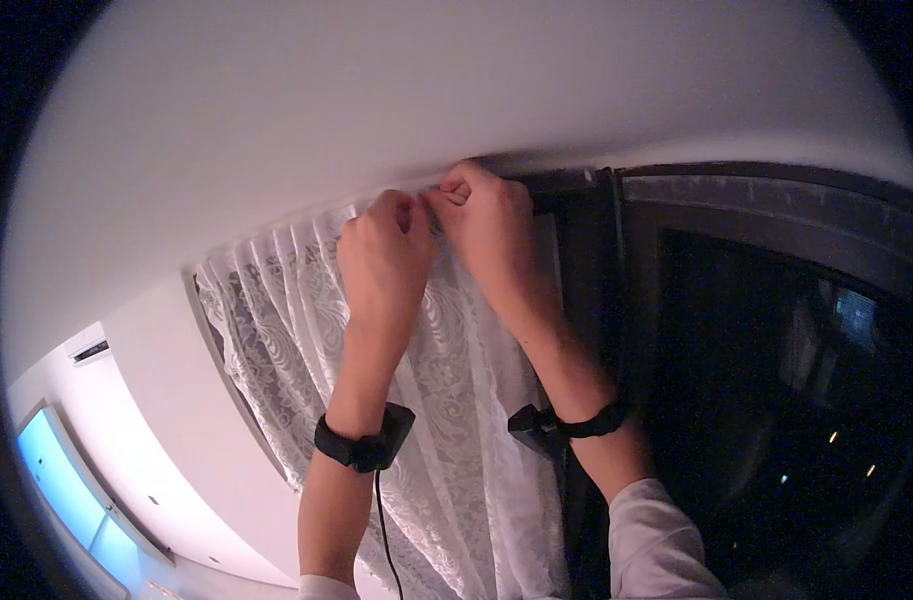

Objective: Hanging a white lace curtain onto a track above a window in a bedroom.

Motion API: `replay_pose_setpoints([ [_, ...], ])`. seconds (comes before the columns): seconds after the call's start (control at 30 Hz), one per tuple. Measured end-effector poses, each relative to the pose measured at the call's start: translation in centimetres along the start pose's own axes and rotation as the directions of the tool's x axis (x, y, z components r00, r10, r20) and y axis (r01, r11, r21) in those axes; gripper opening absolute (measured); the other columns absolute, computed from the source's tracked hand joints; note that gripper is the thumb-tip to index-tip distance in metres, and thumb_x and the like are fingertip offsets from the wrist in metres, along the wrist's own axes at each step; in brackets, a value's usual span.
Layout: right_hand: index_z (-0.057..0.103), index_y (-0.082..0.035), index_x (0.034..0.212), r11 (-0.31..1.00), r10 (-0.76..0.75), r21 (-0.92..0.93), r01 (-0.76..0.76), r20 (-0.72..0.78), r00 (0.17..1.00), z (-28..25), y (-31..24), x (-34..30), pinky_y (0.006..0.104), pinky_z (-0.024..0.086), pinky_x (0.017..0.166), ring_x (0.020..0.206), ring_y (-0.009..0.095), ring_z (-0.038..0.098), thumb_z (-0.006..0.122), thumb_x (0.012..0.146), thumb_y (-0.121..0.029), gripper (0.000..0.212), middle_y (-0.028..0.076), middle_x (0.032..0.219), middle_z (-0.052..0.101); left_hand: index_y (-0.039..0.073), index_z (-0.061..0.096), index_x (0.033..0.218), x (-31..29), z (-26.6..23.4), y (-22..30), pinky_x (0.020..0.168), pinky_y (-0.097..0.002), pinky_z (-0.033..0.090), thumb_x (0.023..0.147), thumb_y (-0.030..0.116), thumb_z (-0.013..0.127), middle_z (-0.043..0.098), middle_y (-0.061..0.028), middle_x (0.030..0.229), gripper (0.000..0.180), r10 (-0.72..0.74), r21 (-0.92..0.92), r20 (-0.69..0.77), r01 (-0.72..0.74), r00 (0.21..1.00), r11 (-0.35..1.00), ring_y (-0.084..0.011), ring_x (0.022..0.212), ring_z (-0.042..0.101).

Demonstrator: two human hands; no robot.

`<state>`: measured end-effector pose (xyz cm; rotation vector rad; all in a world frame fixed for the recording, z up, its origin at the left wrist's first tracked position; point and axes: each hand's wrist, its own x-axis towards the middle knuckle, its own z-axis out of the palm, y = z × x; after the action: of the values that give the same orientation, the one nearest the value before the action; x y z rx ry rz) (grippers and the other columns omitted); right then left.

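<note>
A white lace curtain hangs in pleats from a track where the ceiling meets the wall. My left hand is raised to the curtain's top edge and pinches the gathered fabric. Just to its right, my right hand grips the same top edge at the track, fingers curled tight against the ceiling. Both hands nearly touch each other. Each wrist carries a black band, and a thin cable hangs from the left one. What the fingertips hold at the track is hidden.
A white ceiling fills the upper view. A dark window frame and night-black glass with small lights stand at the right. An air conditioner and a lit bluish panel lie at the left.
</note>
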<state>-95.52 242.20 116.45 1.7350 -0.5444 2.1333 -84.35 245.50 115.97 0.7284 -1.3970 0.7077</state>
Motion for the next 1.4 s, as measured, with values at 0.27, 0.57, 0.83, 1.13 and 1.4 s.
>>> replay_pose_setpoints([
  [0.27, 0.065, 0.003, 0.095, 0.967, 0.142, 0.195, -0.163, 0.121, 0.982, -4.2, 1.6, -1.3, 0.0288, 0.051, 0.069, 0.073, 0.018, 0.067, 0.072, 0.079, -0.005, 0.02, 0.016, 0.077, 0.068, 0.0, 0.066, 0.078, 0.7, 0.5, 0.4, 0.061, -0.0446, 0.052, 0.084, 0.02, 0.064, 0.066, -0.0197, 0.07, 0.021, -0.032, 0.193, 0.04, 0.023, 0.999, 0.981, -0.0374, 0.066, 0.065],
  [0.57, 0.068, 0.003, 0.092, 0.974, 0.116, 0.173, -0.143, 0.16, 0.98, -4.3, 2.0, 0.3, 0.0315, 0.051, 0.068, 0.072, 0.023, 0.067, 0.068, 0.084, -0.01, 0.014, 0.016, 0.082, 0.07, -0.001, 0.066, 0.081, 0.7, -0.6, -0.2, 0.059, -0.0421, 0.05, 0.087, 0.019, 0.063, 0.066, -0.0168, 0.069, 0.02, -0.078, 0.05, 0.099, 0.073, 0.992, 0.996, -0.0353, 0.062, 0.065],
  [0.83, 0.068, 0.004, 0.095, 0.958, 0.118, 0.23, -0.171, 0.23, 0.966, -3.9, 2.4, 0.6, 0.0281, 0.05, 0.073, 0.076, 0.013, 0.063, 0.066, 0.088, -0.01, 0.016, 0.012, 0.085, 0.071, 0.001, 0.067, 0.084, -0.7, 1.1, 1.7, 0.058, -0.0413, 0.051, 0.086, 0.017, 0.063, 0.067, -0.0163, 0.069, 0.017, 0.024, 0.075, 0.006, -0.025, 1.0, 0.997, -0.034, 0.061, 0.066],
  [1.13, 0.069, 0.003, 0.097, 0.942, 0.06, 0.305, -0.14, 0.259, 0.964, -3.2, 3.1, 0.8, 0.0291, 0.051, 0.075, 0.078, 0.015, 0.065, 0.066, 0.087, -0.008, 0.015, 0.013, 0.087, 0.072, -0.001, 0.069, 0.087, -0.4, 1.4, 2.5, 0.063, -0.0401, 0.053, 0.084, 0.018, 0.066, 0.068, -0.0186, 0.074, 0.02, -0.035, -0.029, 0.066, 0.037, 0.997, 0.999, -0.0345, 0.067, 0.068],
  [1.4, 0.068, 0.002, 0.095, 0.959, 0.098, 0.262, -0.112, 0.065, 0.993, -3.2, 2.0, -0.3, 0.0305, 0.052, 0.068, 0.074, 0.019, 0.068, 0.069, 0.082, -0.006, 0.015, 0.014, 0.084, 0.071, -0.002, 0.068, 0.084, 0.0, 2.7, 1.4, 0.063, -0.0402, 0.053, 0.081, 0.017, 0.066, 0.068, -0.0181, 0.071, 0.019, -0.013, 0.02, -0.003, 0.013, 1.0, 1.0, -0.0339, 0.066, 0.067],
])
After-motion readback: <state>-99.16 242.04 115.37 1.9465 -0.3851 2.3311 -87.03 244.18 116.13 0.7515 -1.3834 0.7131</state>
